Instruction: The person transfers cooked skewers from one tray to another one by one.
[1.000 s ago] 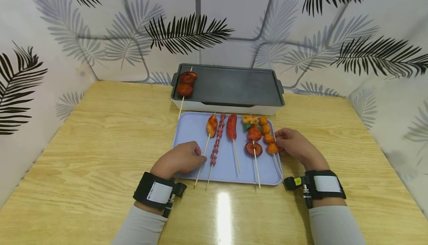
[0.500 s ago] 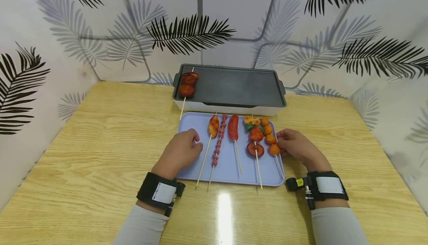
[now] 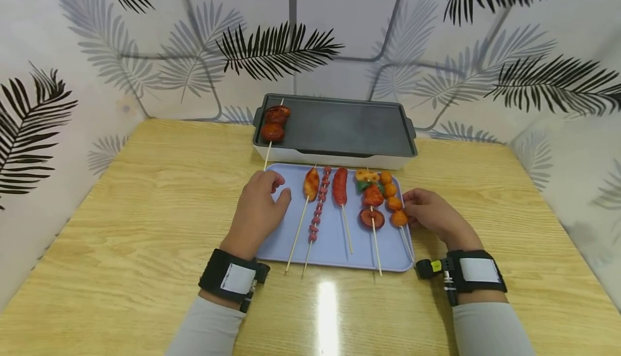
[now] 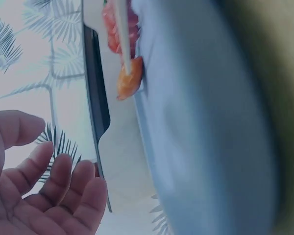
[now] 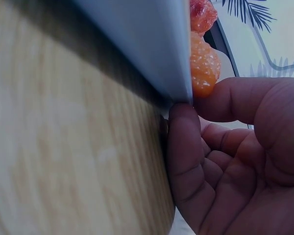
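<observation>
My left hand (image 3: pixel 259 205) hovers over the left part of the lavender tray (image 3: pixel 281 248), thumb and fingers spread apart around nothing. Its fingertips are near the stick of a skewer of glossy brown pieces (image 3: pixel 273 132), which lies on the grill's left end. At the tray's right rim, my right hand (image 3: pixel 429 213) pinches the edge between thumb and finger, as the right wrist view shows. Right beside those fingers lies a skewer of orange balls (image 3: pixel 394 203). Also on the tray are a mixed skewer (image 3: pixel 372 196), a sausage skewer (image 3: pixel 340 186), a thin pink-beaded skewer (image 3: pixel 318 205) and an orange-brown meat skewer (image 3: pixel 311 184).
A flat dark grill plate (image 3: pixel 344 124) on a white base stands just behind the tray. Under everything is a wooden table (image 3: pixel 145 226). A leaf-patterned curtain (image 3: pixel 330 21) closes off the back. Several stick ends jut over the tray's front rim.
My left hand has left the meat skewer's stick and moved up and left, toward the stick of the skewer on the grill. The right hand has stayed at the tray's rim.
</observation>
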`<state>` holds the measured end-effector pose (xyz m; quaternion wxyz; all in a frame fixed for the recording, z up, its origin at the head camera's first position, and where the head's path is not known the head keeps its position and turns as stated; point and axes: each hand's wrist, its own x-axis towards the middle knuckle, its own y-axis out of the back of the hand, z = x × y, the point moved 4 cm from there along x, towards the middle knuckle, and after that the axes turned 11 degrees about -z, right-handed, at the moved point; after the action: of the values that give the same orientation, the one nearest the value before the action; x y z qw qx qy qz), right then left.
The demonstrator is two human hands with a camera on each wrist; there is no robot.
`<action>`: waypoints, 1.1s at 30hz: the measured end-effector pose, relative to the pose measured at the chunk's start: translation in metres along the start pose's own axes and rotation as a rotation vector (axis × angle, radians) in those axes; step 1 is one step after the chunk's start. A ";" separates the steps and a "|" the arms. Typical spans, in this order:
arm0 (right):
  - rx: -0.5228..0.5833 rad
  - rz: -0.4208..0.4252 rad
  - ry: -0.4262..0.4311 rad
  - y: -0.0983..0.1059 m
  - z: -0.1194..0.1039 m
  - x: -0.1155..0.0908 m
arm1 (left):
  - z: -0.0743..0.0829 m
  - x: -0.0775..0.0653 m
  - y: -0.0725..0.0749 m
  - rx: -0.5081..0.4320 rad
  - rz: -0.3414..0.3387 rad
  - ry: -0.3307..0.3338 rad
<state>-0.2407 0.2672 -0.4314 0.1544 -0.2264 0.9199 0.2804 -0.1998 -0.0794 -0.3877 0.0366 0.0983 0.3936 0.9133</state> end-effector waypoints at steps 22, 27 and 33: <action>0.011 0.011 -0.011 0.004 0.003 0.000 | -0.006 0.039 0.026 -0.160 0.037 -0.038; 0.007 0.014 -0.019 0.004 0.002 0.001 | -0.009 0.049 0.022 -0.144 0.021 -0.049; 0.004 0.014 -0.017 0.002 0.002 0.001 | -0.013 0.055 0.017 0.069 -0.054 -0.058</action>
<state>-0.2423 0.2696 -0.4319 0.1608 -0.2175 0.9206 0.2817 -0.2559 -0.0926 -0.3763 0.0693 0.1150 0.4262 0.8946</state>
